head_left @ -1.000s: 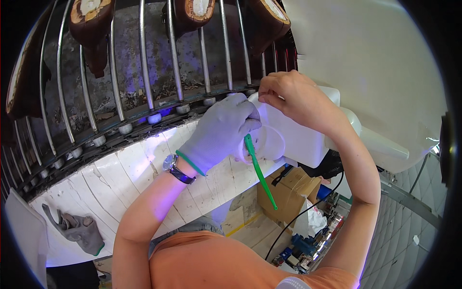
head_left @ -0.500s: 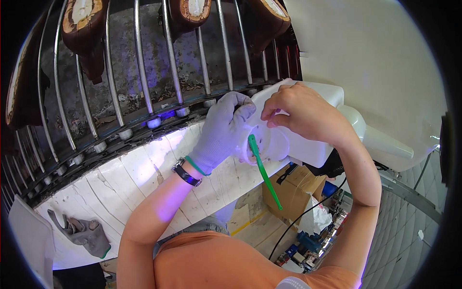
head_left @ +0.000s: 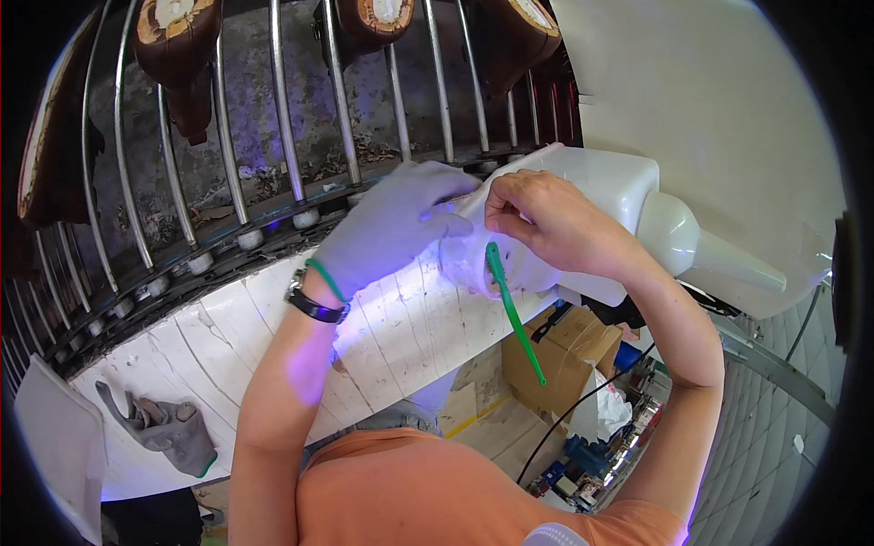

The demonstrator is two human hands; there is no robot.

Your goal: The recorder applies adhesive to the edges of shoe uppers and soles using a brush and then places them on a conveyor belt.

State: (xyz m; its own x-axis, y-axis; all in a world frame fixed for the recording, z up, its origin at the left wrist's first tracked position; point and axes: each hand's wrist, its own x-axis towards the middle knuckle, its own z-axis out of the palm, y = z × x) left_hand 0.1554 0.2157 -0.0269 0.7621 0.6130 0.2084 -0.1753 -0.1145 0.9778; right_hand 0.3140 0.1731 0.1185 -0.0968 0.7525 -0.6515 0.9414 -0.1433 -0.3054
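My left hand (head_left: 387, 223), in a grey knit glove with a green cuff, is at the ledge's back edge beside the right hand. Its fingers and thumb are stretched apart, and I see nothing held. My bare right hand (head_left: 560, 218) has thumb and fingers pinched together over a translucent cup (head_left: 469, 273); anything between the fingertips is hidden. A green-handled brush (head_left: 521, 328) leans with its head inside the cup, the handle sticking out over the ledge's front edge. Behind the right hand lies a white plastic bottle (head_left: 610, 177) with a cone-shaped nozzle.
The white, cracked ledge (head_left: 237, 341) bears a grey glove (head_left: 173, 432) at left. Beyond it, a rack of metal rods (head_left: 282, 118) carries brown shoe parts (head_left: 177, 59). Below right are a cardboard box (head_left: 555, 350) and a black cable (head_left: 583, 396).
My left hand has moved left, away from the right one, and its curled fingers have straightened. The right hand stays pinched near the cup. The rack and its shoe parts appear shifted slightly right.
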